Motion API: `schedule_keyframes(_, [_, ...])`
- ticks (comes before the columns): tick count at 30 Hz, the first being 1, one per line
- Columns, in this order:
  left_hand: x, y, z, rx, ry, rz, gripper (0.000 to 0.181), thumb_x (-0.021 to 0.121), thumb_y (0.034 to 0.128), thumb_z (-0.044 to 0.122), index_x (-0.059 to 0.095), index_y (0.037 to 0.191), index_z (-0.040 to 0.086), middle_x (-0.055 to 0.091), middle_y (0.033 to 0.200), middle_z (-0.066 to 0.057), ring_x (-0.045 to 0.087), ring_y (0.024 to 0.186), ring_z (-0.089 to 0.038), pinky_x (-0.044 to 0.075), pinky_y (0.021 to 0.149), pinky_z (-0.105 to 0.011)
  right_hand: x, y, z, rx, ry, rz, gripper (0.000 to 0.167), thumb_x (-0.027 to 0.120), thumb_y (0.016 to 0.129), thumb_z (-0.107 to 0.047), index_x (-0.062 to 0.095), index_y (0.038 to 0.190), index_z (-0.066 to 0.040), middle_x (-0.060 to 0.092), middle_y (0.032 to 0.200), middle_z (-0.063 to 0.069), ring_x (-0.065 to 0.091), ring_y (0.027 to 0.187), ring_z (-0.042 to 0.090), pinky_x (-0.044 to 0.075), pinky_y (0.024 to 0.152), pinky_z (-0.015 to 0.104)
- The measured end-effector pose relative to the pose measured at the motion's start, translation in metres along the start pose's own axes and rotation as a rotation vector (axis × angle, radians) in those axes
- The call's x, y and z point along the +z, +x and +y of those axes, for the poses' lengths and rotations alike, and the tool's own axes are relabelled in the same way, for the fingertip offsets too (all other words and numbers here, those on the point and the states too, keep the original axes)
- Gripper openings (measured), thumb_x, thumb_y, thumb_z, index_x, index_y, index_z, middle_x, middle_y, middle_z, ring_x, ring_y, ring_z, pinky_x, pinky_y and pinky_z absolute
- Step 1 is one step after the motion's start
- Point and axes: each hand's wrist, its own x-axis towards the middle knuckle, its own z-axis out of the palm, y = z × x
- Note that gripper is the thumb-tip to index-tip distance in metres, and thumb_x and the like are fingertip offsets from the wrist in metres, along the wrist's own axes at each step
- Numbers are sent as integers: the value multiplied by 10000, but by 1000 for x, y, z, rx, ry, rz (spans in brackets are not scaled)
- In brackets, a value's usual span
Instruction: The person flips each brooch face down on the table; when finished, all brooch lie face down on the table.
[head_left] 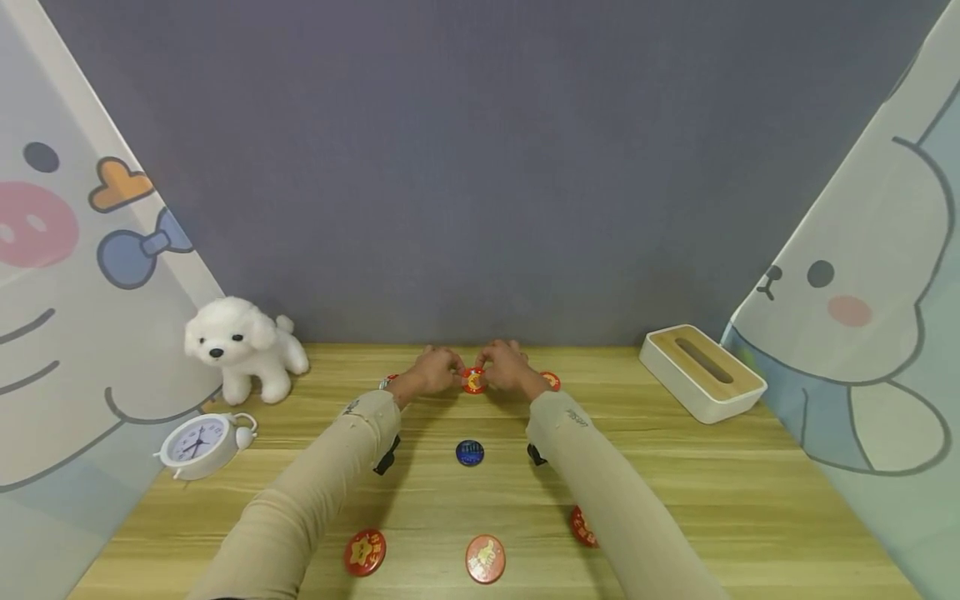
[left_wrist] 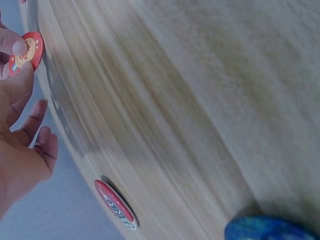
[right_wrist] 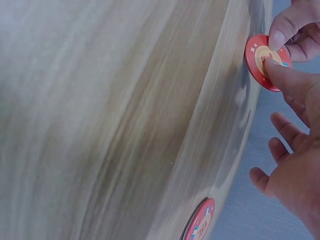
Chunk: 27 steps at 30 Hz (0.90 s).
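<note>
The left hand (head_left: 437, 371) and right hand (head_left: 506, 367) pinch the red badge (head_left: 472, 382) between them near the desk's (head_left: 712, 492) far edge, apparently positioning it; next probably calls for a steady, even release.

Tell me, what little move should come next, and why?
I'd probably settle the red badge flat and release it: the left hand and right hand both hold it, and it's between the left badge and the right badge, roughly in line.

And here, frame left, the plush dog (head_left: 243, 350) on the desk (head_left: 705, 483), clock (head_left: 199, 445) before it; tissue box (head_left: 701, 373) right, badge (head_left: 473, 380) central between the hands (head_left: 437, 370).
</note>
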Motion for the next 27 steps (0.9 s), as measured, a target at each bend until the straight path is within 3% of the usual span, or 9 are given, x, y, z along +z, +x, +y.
schedule_keyframes(13, [-1, -3, 1, 0, -19, 27, 166, 724, 927, 214, 737, 1037, 91, 714, 1160, -83, 576, 1081, -272, 352, 981, -452, -5, -3, -2, -34, 27, 28, 76, 774, 876, -182, 704, 901, -168, 506, 1453, 114, 302, 1407, 415, 246, 1115, 660])
schedule_keyframes(20, [-4, -7, 4, -15, -45, 3, 178, 719, 932, 231, 747, 1065, 115, 681, 1227, -92, 497, 1094, -284, 347, 995, -462, -7, -5, -1, -56, 38, 18, 100, 776, 882, -190, 711, 917, -122, 504, 1460, 120, 283, 1419, 419, 219, 1123, 673])
schedule_keyframes(27, [-2, -8, 0, 27, -31, 16, 187, 749, 903, 240, 768, 1052, 128, 705, 1188, -76, 547, 1043, -260, 362, 922, -428, -7, -7, -1, -64, 55, 15, 99, 779, 871, -183, 707, 882, -115, 521, 1455, 98, 286, 1419, 391, 192, 1138, 668])
